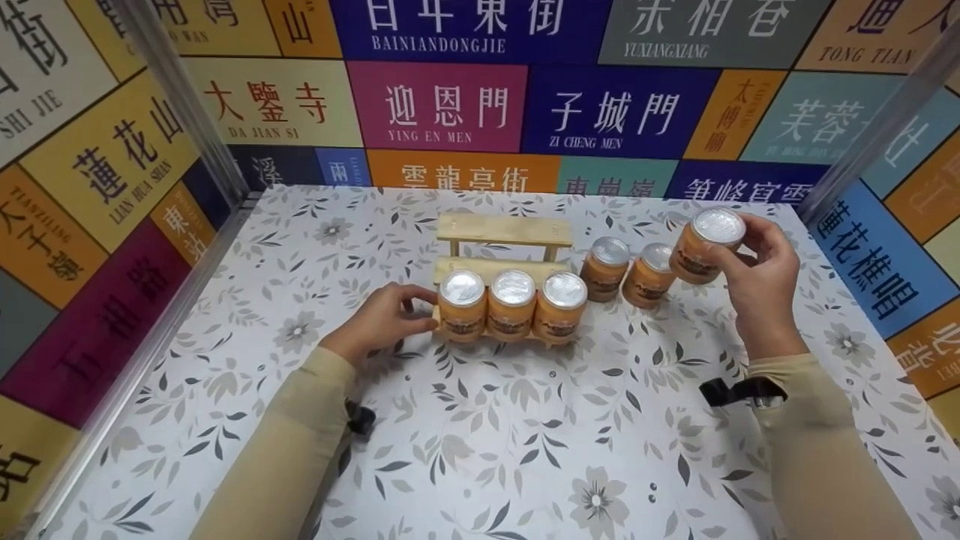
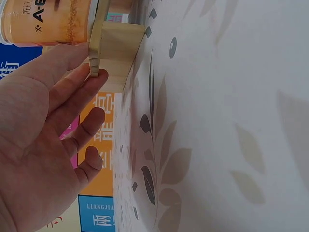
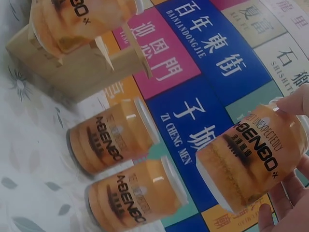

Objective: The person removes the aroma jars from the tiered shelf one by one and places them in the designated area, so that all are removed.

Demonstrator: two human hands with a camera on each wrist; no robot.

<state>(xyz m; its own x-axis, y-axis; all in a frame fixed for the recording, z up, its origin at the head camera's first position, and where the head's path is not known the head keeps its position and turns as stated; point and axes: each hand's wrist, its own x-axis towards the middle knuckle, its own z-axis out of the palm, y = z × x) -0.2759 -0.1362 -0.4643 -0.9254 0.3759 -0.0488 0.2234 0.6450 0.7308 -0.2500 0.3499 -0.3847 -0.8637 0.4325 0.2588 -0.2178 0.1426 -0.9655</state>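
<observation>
A small tiered wooden rack [image 1: 502, 230] stands mid-table, with three orange cans with silver lids side by side on its lowest front step; the middle can [image 1: 511, 309] touches its neighbours. At the rack's left end, my left hand [image 1: 379, 319] pinches the step's edge [image 2: 95, 53] between thumb and fingers, beside the leftmost can [image 1: 461, 311]. My right hand [image 1: 769, 281] grips another orange can [image 3: 248, 162] by its sides, raised above the table and slightly tilted. Two more cans, one nearer the rack [image 1: 604, 271] and one farther right [image 1: 648, 279], stand upright on the table.
A white tablecloth [image 1: 480, 450] printed with grey leaves and flowers covers the table. Colourful panels with Chinese lettering [image 1: 439, 105] line the back and sides, with clear corner strips at left and right. The rack's two upper steps hold no cans.
</observation>
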